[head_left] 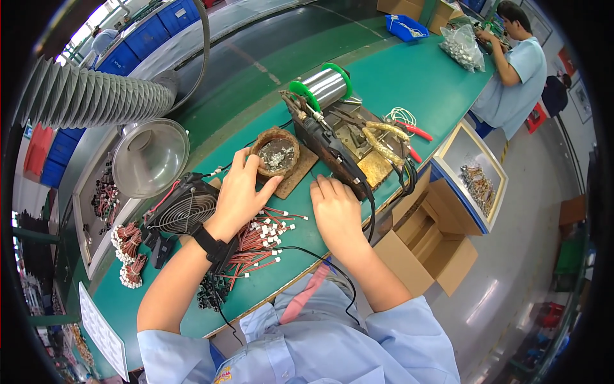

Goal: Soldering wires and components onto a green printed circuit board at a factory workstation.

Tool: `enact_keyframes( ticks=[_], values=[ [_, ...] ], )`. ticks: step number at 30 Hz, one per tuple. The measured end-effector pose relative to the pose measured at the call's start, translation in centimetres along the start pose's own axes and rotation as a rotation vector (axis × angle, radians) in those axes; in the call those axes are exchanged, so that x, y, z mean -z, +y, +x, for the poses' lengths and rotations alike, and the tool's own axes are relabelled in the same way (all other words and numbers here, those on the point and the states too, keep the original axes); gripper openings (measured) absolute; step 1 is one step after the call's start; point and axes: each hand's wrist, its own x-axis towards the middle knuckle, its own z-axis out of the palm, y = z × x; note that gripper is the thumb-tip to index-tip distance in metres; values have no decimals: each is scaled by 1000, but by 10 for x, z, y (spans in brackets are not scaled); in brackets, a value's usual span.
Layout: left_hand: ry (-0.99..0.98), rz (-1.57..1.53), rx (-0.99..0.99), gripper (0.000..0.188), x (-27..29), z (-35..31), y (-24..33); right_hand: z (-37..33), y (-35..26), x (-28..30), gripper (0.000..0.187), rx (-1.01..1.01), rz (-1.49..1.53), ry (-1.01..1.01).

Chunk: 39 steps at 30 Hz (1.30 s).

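Note:
My left hand (pixel 242 192) holds the near left side of a round, rusty brown pot (pixel 293 136), thumb and fingers spread along its wall. Grey-white metal scraps lie inside the pot, which stands on a brown board (pixel 295 174). To its right, my right hand (pixel 336 208) rests palm down on the green bench, fingers stretched out beside a dark box-shaped soldering unit (pixel 329 153); nothing shows in it, though its underside is hidden. Red-and-black wires with white connectors (pixel 265 233) lie below and between my hands.
A solder wire spool (pixel 326 88) stands behind the unit; red-handled pliers (pixel 416 131) lie right. Left are a small fan (pixel 185 211), bundled wires (pixel 130 243) and a duct hood (pixel 151 157). An open carton (pixel 425 243) and framed tray (pixel 470 173) sit right. A co-worker (pixel 511 77) sits far right.

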Motion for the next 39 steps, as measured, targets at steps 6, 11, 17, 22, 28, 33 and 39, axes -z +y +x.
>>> enact_keyframes(
  ticks=[6, 11, 17, 22, 28, 33, 39],
  values=[
    [30, 33, 16, 37, 7, -2, 5, 4, 0, 4, 27, 12, 11, 77],
    [209, 66, 26, 37, 8, -2, 9, 25, -4, -10, 30, 34, -2, 173],
    [251, 60, 73, 36, 4, -1, 3, 59, -13, -36, 32, -7, -171, 149],
    [252, 31, 102, 36, 6, 0, 3, 66, -18, -34, 32, 14, -214, 10],
    [274, 7, 130, 38, 5, 1, 2, 64, -14, -25, 28, -259, 190, 65],
    [269, -2, 121, 37, 6, -1, 3, 64, -8, -26, 27, -397, 530, -69],
    [220, 55, 19, 37, 2, -3, 3, 51, -6, -30, 32, -358, 721, 74]
  ],
)
